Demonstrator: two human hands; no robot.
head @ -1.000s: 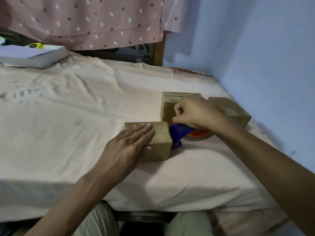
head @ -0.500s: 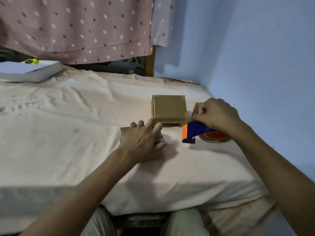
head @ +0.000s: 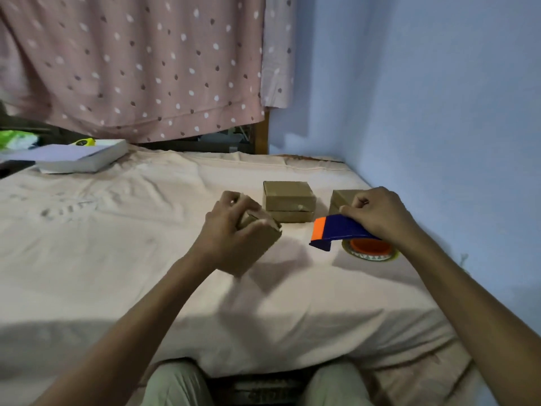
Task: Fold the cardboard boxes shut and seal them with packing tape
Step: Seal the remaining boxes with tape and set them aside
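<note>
1. The left hand (head: 231,230) grips a small cardboard box (head: 257,241), fingers curled over its far top edge and thumb along its near side; the box is tilted and appears lifted off the bed sheet (head: 117,259), a shadow lying beneath it. Motion blur softens the box's outline.
2. At 1 o'clock from that box, two closed cardboard boxes (head: 288,200) sit stacked one on the other, apart from the held one.
3. At 3 o'clock from the stack, a third cardboard box (head: 341,200) lies partly hidden behind the right hand (head: 377,215).
4. The right hand holds a blue tape dispenser (head: 339,232) from above, fingers bent and pressed together around its handle end; the orange front plate points toward 9 o'clock.
5. The dispenser's tape roll (head: 370,250), with an orange core, is low against the sheet at 5 o'clock from the third box; whether it rests on the sheet I cannot tell.
6. Far off at 10 o'clock, a white flat box (head: 82,156) lies near the bed's edge under a dotted pink curtain (head: 131,68).
7. A pale blue wall (head: 424,98) runs along the bed at 3 o'clock.
</note>
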